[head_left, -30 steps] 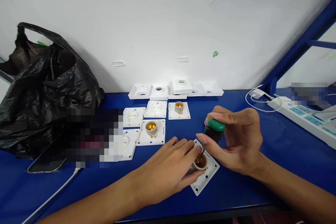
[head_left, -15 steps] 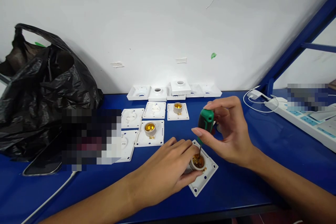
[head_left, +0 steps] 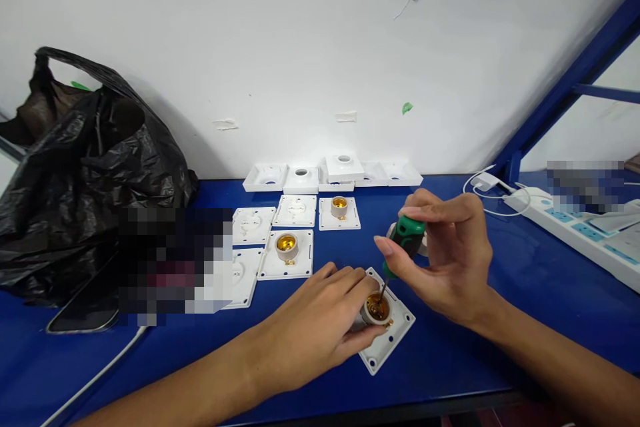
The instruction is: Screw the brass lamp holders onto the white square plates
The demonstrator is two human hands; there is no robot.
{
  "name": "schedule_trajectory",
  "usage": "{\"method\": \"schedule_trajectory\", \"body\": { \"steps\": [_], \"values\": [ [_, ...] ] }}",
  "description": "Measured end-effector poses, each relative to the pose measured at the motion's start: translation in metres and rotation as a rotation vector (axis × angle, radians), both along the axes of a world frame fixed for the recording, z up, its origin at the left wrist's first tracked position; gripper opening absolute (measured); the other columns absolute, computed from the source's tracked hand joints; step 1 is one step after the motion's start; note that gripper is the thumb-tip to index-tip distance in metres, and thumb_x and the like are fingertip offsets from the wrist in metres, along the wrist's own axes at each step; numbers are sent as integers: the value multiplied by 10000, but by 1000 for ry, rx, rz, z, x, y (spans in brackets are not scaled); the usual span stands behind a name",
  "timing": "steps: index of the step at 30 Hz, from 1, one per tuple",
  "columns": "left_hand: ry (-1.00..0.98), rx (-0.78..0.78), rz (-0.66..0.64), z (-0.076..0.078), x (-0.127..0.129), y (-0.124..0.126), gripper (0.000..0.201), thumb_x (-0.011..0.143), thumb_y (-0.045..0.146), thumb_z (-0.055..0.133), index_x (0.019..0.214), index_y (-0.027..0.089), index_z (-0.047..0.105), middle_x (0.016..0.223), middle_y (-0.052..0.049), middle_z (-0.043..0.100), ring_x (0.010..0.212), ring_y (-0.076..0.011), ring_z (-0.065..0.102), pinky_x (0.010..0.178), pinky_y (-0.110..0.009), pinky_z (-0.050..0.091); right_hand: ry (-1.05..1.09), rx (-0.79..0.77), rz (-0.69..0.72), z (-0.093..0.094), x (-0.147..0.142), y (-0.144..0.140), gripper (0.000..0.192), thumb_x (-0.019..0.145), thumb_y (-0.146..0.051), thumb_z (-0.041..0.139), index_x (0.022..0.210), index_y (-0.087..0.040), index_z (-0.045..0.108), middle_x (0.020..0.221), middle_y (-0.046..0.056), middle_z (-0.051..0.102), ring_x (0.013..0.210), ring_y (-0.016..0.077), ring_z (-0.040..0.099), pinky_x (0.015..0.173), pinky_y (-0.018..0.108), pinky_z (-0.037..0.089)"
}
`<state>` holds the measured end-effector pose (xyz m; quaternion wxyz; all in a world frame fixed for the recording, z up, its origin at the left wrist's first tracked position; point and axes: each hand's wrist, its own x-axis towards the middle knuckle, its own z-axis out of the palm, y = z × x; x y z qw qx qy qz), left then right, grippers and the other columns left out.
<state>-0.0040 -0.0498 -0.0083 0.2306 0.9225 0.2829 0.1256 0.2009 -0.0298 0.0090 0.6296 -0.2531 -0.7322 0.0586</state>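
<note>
My left hand [head_left: 333, 317] grips a round lamp socket [head_left: 377, 309] with a brass-coloured inside, thumb and fingers on its sides. The socket sits on a square white base plate [head_left: 395, 340] turned cornerwise on the blue table. A green and black screwdriver [head_left: 407, 238] is held in the fingers of my right hand [head_left: 445, 257], its shaft slanting down into the socket. The tip is hidden inside. Behind my right hand, a pale round part [head_left: 424, 247] is mostly covered. Two more sockets, a nearer one [head_left: 287, 247] and a farther one [head_left: 339, 206], stand on their own plates.
White plates without sockets [head_left: 295, 211] lie at the left, and several white square covers [head_left: 344, 167] line the wall. A black plastic bag [head_left: 95, 173] and a phone [head_left: 83, 317] are at far left. A power strip [head_left: 575, 227] with white cables lies at right.
My right hand has shifted slightly right, and the screwdriver handle now leans further right with its shaft still in the socket. My left hand has kept its place.
</note>
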Motion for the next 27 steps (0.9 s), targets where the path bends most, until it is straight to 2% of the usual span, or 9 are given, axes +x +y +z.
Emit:
{"method": "schedule_trajectory", "body": {
  "steps": [2, 6, 11, 14, 17, 20, 22, 25, 27],
  "values": [
    [11, -5, -4, 0, 0, 1, 329, 1065, 375, 644, 1326, 206, 536, 1218, -59, 707, 1186, -270, 664, 1154, -535, 434, -13, 21, 45, 0, 1, 0, 438, 861, -129, 803, 1227, -289, 623, 834, -38, 553, 690, 164, 611, 592, 349, 523],
    [17, -4, -2, 0, -1, 1, 322, 1070, 389, 632, 1317, 202, 545, 1217, -56, 703, 1184, -270, 666, 1153, -535, 440, -72, -49, 178, 0, 3, -3, 394, 939, -124, 687, 1293, -274, 597, 1033, 49, 667, 949, 251, 736, 743, 445, 624],
    [22, -6, -2, 0, -1, 1, 329, 1066, 393, 638, 1313, 197, 545, 1203, -65, 705, 1220, -277, 658, 1173, -531, 427, 34, 18, 13, 2, -2, -3, 451, 817, -80, 812, 1159, -295, 609, 849, -49, 527, 679, 143, 580, 580, 326, 522],
    [17, 3, -10, 1, 0, 1, 315, 1056, 378, 654, 1296, 201, 552, 1210, -62, 710, 1179, -273, 673, 1117, -499, 477, -19, 92, 11, 3, 0, 0, 479, 821, -91, 820, 1216, -264, 612, 856, -36, 588, 640, 138, 544, 545, 322, 478],
    [2, 31, -3, 1, 0, 1, 304, 1051, 377, 663, 1277, 205, 556, 1212, -62, 711, 1129, -273, 687, 1087, -499, 501, -149, 122, 119, 5, 5, 1, 390, 929, -154, 717, 1304, -194, 621, 964, 49, 697, 812, 201, 648, 638, 374, 536],
    [-15, 46, 5, 0, 0, 0, 252, 1049, 365, 666, 1216, 204, 568, 1167, -63, 713, 1105, -268, 686, 1081, -499, 510, -265, 41, 212, 8, 3, -3, 392, 982, -117, 613, 1372, -144, 589, 1119, 115, 727, 1020, 236, 681, 771, 417, 576],
    [-26, 44, 7, 0, 0, -1, 232, 1043, 357, 677, 1184, 202, 576, 1142, -62, 711, 1098, -265, 683, 1066, -484, 524, -195, -18, 177, 9, 0, -7, 401, 938, -58, 662, 1320, -167, 604, 1015, 69, 703, 915, 204, 657, 705, 377, 543],
    [-36, 34, 1, 1, 0, -1, 253, 1039, 350, 684, 1212, 202, 574, 1162, -63, 710, 1107, -264, 685, 1053, -473, 536, -92, 59, 38, 8, -4, -10, 406, 839, -30, 775, 1181, -198, 635, 794, -21, 590, 722, 163, 544, 616, 346, 456],
    [-42, 36, -1, 1, 0, -1, 271, 1034, 347, 694, 1223, 200, 567, 1171, -62, 708, 1111, -262, 686, 1048, -468, 539, -93, 109, 16, 7, -3, -9, 428, 815, -26, 796, 1171, -198, 633, 772, -32, 568, 692, 155, 530, 591, 334, 443]
  ]
}}
